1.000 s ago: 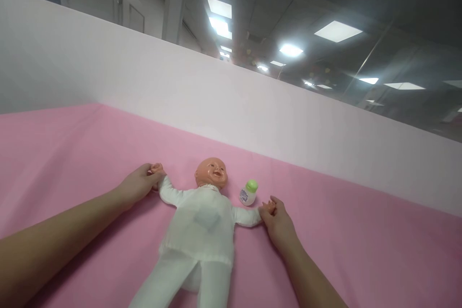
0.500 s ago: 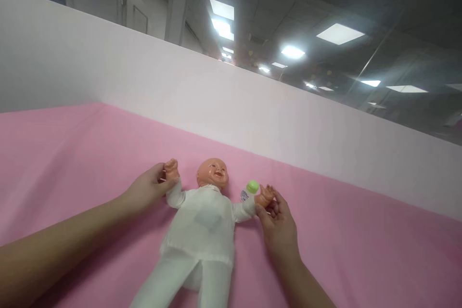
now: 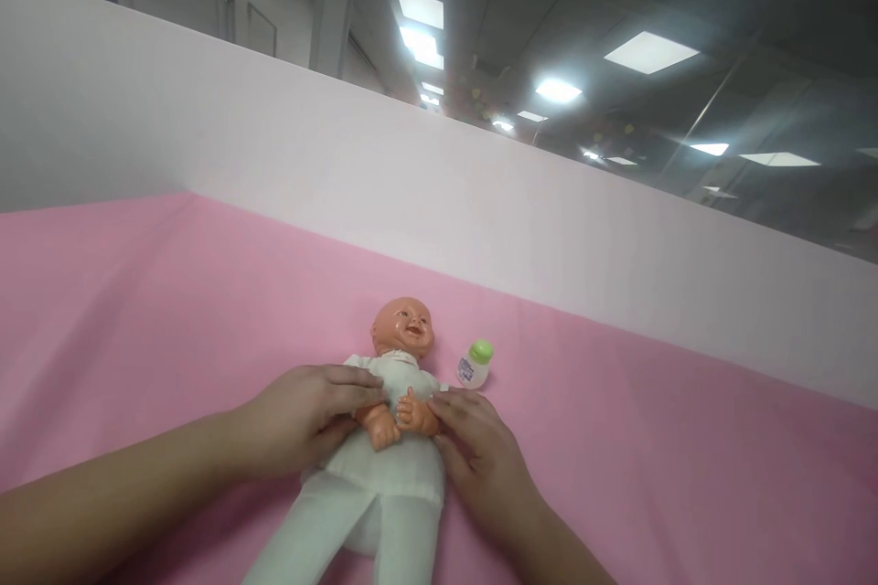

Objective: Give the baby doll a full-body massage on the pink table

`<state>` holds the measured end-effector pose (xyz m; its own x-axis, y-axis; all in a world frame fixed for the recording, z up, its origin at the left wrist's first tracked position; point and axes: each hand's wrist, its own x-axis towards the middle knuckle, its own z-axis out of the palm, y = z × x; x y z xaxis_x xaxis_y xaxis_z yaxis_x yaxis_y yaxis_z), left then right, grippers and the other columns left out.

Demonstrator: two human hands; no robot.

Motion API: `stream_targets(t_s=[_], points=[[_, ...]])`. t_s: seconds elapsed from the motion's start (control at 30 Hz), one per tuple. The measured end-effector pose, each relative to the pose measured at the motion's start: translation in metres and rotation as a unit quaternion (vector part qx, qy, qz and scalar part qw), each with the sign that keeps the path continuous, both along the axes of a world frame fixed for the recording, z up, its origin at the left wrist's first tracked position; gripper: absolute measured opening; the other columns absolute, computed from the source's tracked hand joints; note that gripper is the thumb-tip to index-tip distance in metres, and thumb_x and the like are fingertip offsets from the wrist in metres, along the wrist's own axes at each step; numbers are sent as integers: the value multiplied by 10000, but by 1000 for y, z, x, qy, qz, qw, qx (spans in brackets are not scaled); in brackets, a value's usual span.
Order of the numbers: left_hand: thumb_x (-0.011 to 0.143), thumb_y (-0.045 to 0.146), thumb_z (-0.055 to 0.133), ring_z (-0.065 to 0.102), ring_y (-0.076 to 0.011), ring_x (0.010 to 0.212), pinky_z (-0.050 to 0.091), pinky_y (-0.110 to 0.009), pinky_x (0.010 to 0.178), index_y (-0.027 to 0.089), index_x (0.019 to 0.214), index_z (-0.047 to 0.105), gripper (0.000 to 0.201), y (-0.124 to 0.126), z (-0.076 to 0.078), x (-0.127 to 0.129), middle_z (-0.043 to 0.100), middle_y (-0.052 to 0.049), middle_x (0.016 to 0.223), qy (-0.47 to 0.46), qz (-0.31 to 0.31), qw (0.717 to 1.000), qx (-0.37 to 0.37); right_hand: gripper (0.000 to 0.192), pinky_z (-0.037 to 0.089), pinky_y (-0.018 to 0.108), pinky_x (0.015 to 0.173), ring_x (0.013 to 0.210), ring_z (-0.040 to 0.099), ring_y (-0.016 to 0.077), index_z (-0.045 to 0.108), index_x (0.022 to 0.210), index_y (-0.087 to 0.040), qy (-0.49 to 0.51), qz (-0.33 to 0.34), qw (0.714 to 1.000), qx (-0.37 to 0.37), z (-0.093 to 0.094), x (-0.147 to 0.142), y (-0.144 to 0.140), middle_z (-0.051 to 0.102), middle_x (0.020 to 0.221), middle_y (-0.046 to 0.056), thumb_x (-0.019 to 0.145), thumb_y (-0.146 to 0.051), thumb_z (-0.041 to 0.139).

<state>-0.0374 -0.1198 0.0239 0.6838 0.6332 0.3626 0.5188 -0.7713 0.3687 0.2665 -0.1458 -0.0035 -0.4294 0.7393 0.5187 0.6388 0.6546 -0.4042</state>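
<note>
A baby doll (image 3: 384,475) in white clothes lies on its back on the pink cloth (image 3: 137,311), head toward the far wall. Its two plastic hands are folded together over its chest. My left hand (image 3: 308,416) grips the doll's arm on the left side. My right hand (image 3: 480,457) holds the doll's other arm from the right. A small white bottle with a green cap (image 3: 475,364) stands just right of the doll's head, apart from both hands.
A white partition wall (image 3: 480,201) runs along the far edge of the pink cloth and turns a corner at the left. Beyond it are ceiling lights and a door.
The doll's arms were spread out to the sides; both my hands have brought them inward, and the doll's hands now meet over its chest.
</note>
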Motion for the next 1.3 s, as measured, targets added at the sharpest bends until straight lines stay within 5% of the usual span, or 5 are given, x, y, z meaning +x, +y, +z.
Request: stream_targets(t_s=[0.33,0.63,0.87,1.07,1.3], points=[[930,444,619,723,-270,979,573,-335,860,261,1163,718,313,12,4,-17,767,-36,1085,-156,130,968,-144,475,555,472,1032,1190,672,277,581,1399,-297,242,-103,946,-190,10,9,3,665,1375,80,945,-430,620],[678,354,791,732,-223,732,629,-315,672,173,945,661,348,63,-18,-51,752,-73,828,-451,296,702,-465,777,653,390,741,917,722,249,482,1404,-234,459,-294,783,-299,-2,64,40,644,1278,128,761,-535,796],[730,385,761,754,-225,818,640,-287,697,179,1024,666,370,61,-15,-50,775,-97,956,-416,282,727,-469,707,654,347,659,812,724,227,553,1347,-219,304,-331,838,-308,1,67,36,660,1194,119,762,-543,782],[760,399,761,739,-228,851,632,-332,782,187,1030,641,364,58,-12,-49,748,-70,926,-399,256,741,-475,938,665,354,718,992,743,276,375,1500,-233,406,-320,817,-254,1,63,38,618,1393,142,732,-552,808],[862,447,680,695,-261,932,574,-360,818,204,1039,645,303,29,0,-27,702,-35,955,-309,143,890,-304,667,614,400,886,1043,721,272,573,1316,-220,379,-219,881,-181,15,26,14,722,1246,119,767,-518,808]])
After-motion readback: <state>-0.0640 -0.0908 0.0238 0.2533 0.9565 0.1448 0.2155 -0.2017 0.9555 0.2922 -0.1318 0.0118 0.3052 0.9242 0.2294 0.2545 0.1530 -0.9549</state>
